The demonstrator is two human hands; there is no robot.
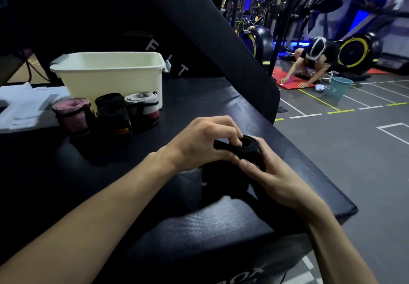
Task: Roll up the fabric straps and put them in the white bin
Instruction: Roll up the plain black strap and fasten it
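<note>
Both the left hand [200,144] and the right hand [269,174] pinch the half-wound black strap [240,149] above the near padded bench [287,150], well apart from the far-left white bin [110,73], so a slackened pinch could let the coil spring loose.

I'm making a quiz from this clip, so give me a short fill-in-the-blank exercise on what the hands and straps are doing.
1. Both the left hand and right hand hold a ____ strap, partly rolled.
2. The rolled straps stand on the padded surface in front of the ____ bin.
3. The leftmost roll is ____.

Missing words: black; white; pink
</note>
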